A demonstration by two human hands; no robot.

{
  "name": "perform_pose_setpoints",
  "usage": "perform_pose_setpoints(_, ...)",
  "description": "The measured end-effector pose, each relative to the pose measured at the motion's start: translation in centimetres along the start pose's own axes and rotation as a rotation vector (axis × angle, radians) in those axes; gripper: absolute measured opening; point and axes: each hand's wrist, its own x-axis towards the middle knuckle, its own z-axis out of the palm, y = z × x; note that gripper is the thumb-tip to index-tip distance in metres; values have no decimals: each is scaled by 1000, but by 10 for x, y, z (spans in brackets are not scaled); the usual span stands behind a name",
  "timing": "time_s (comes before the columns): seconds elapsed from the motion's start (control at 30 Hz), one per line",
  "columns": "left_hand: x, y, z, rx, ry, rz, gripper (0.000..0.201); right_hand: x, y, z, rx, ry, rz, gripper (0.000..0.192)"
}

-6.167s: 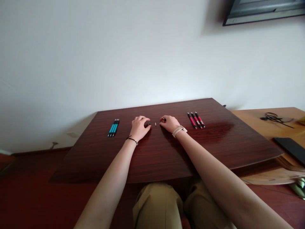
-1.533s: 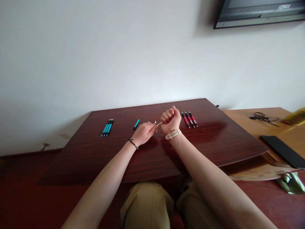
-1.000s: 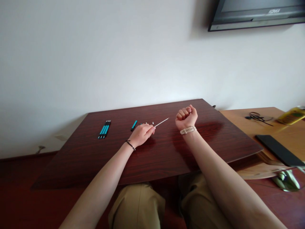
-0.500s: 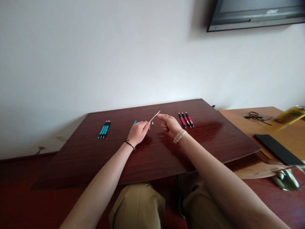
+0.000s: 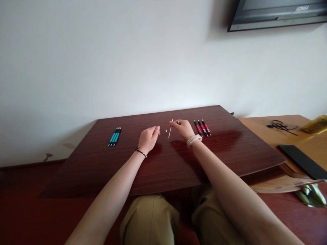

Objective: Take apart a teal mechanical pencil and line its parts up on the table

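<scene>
"What does the right hand [image 5: 184, 129] grasp?"

"A thin white rod [image 5: 170, 131], pinched near its upper end in the fingertips, slanting between the two hands."

"And the left hand [image 5: 148, 139]?"

"Its fingers are curled; whether they clasp anything, one cannot tell. A small white piece [image 5: 166, 130] lies just left of the rod. Three turquoise-and-black pens [image 5: 114, 137] lie left, three pink-and-black pens [image 5: 203, 128] right."

Indoor room, home or office unclear: white wall [image 5: 102, 61], wall-hung KONKA television [image 5: 278, 20], dark wood-grain table [image 5: 163, 170], lighter wooden table [image 5: 286, 139], reddish floor [image 5: 22, 207].
</scene>
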Motion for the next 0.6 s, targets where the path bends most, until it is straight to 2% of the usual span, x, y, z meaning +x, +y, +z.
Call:
perform_pose_setpoints(0.13, 1, -2, 0, 11, 27, -11, 49, 4, 14, -1, -479, -40, 51, 37)
perform_pose_setpoints(0.23, 0, -1, 0, 19, 10, 0, 49, 6, 19, 2, -706, -63, 93, 34)
perform_pose_setpoints(0.4, -1, -4, 3, 17, -23, 29, 49, 10, 21, 9, -879, -82, 107, 34)
perform_pose_setpoints(0.6, 0, -4, 4, 25, -27, 31, 48, 15, 21, 15, -950, -116, 117, 35)
